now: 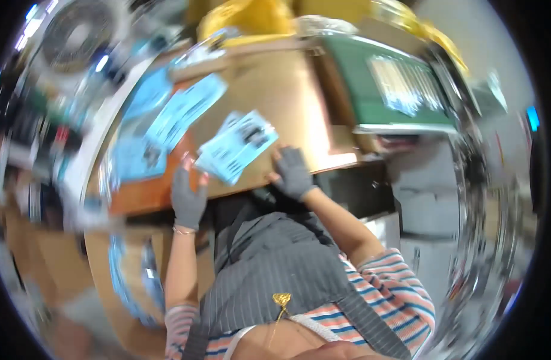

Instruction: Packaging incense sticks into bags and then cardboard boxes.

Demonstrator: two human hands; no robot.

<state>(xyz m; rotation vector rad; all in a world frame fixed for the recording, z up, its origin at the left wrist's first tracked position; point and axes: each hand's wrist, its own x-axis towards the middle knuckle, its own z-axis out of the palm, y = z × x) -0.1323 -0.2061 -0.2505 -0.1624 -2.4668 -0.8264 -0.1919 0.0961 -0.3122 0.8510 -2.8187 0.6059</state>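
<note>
A small pile of light blue printed packets (pixel 230 157), some with a dark picture on them, lies on the brown tabletop (pixel 272 78) between my hands. My left hand (pixel 188 195), in a grey fingerless glove, is at the near edge, just left of the pile. Its thumb and fingers are apart and hold nothing. My right hand (pixel 293 173), gloved the same way, rests at the near edge right of the pile with its fingers stretched out. Whether either hand touches the pile is too blurred to tell.
More blue packets (pixel 185 111) lie at the left, one (pixel 137 159) on an orange-brown surface. A green board (pixel 365 78) with a row of pale strips stands at the back right. A yellow bag (pixel 248 21) is at the back, a round fan (pixel 77 36) far left, a cardboard box (pixel 98 252) below.
</note>
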